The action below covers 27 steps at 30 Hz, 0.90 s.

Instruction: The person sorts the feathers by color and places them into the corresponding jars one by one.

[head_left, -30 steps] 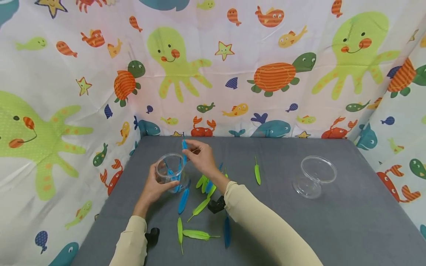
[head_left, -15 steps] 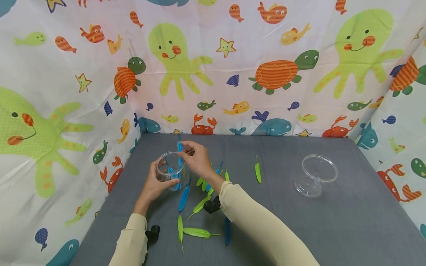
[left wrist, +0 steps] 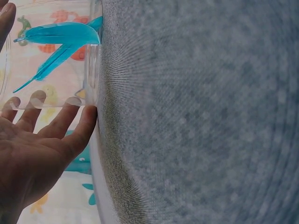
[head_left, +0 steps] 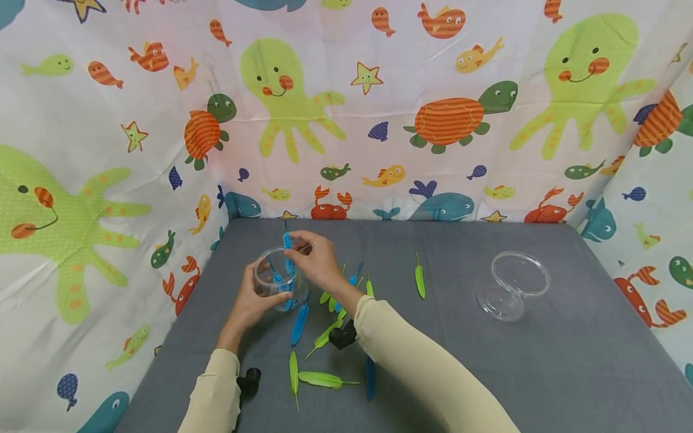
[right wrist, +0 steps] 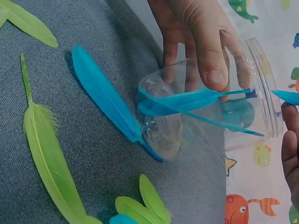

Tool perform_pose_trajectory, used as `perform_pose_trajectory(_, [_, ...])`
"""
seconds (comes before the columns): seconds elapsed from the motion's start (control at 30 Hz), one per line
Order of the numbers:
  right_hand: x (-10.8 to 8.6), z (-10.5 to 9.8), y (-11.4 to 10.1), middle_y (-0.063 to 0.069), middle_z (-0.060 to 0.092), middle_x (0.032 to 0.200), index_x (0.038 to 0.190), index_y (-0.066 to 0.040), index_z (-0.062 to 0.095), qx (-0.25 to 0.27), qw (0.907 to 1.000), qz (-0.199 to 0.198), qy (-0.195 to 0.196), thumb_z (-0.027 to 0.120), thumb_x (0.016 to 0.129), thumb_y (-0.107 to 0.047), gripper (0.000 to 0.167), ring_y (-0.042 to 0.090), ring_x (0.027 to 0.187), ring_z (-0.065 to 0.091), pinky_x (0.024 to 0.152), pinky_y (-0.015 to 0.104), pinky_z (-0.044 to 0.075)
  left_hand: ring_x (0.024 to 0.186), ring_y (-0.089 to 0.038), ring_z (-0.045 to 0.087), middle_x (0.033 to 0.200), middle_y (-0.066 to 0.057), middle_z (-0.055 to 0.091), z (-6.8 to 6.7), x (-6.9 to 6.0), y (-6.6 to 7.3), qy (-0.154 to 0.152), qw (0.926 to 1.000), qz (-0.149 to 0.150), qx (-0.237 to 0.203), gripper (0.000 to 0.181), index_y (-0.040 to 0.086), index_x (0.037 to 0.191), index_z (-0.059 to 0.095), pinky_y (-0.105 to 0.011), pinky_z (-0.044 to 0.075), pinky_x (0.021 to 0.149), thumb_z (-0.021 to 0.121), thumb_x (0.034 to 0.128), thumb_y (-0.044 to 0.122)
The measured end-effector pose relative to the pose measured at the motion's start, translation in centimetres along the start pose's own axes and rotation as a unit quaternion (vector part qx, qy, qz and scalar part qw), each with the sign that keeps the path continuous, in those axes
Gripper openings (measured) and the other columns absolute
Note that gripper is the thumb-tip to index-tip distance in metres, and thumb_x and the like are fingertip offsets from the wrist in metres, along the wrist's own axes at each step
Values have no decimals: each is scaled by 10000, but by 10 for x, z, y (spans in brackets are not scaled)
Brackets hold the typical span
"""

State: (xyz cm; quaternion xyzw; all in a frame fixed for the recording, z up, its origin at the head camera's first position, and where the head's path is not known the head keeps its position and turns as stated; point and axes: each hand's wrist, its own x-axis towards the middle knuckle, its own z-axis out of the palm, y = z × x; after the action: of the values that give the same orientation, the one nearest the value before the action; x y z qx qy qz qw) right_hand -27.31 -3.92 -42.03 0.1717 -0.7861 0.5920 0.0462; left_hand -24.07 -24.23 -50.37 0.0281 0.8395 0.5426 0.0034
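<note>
My left hand [head_left: 253, 307] grips the side of a clear jar [right wrist: 264, 93] standing upright on the grey cloth. Two blue feathers [right wrist: 182, 102] show inside it through the wall. My right hand [head_left: 319, 261] pinches another blue feather [head_left: 287, 242] at the jar's mouth, quill upward. In the right wrist view, the vane tip of that feather is at the rim. A loose blue feather [head_left: 299, 325] lies on the cloth beside the jar's base. Green feathers [right wrist: 51, 163] are scattered nearby, some in a small pile with blue ones, partly hidden by my right forearm.
A clear footed bowl [head_left: 500, 307] stands at the right. One green feather [head_left: 419, 281] lies alone between it and the pile. Nearer to me are two green feathers [head_left: 320, 379] and a dark blue feather [head_left: 370, 377]. A printed curtain [head_left: 346, 138] rises behind the table.
My right hand has moved left with the blue feather, from beside the jar to over its mouth, and lowered it slightly. The left hand keeps its hold on the jar.
</note>
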Motion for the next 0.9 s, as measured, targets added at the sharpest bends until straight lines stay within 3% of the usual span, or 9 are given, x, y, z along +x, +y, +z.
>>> perform_pose_trajectory(0.23, [1,-1,-4,98,749,997,1279,-155,704,281,9995,-60,-126,725,952,-135,328,153,776,717,671,227,570,1466,-411,383,1616,-119,313,0,0,1,29,10000,8,23,1054,201,1567,189,-663,345,1140,894,792,309])
perform_pose_trajectory(0.47, [1,-3,-3,116,745,975,1279,-148,702,392,9992,-95,-2,715,959,-132,321,299,821,733,674,198,532,1466,-400,387,1616,-104,317,0,1,-1,28,10000,0,52,1037,220,1561,200,-656,358,1135,892,795,320])
perform_pose_trajectory(0.9, [-2,-11,7,110,732,976,1263,-154,708,306,9992,-51,246,732,950,-162,314,175,818,674,722,230,532,1461,-397,390,1615,-96,323,0,1,0,57,10000,2,43,1047,239,1565,205,-654,365,1130,899,785,317])
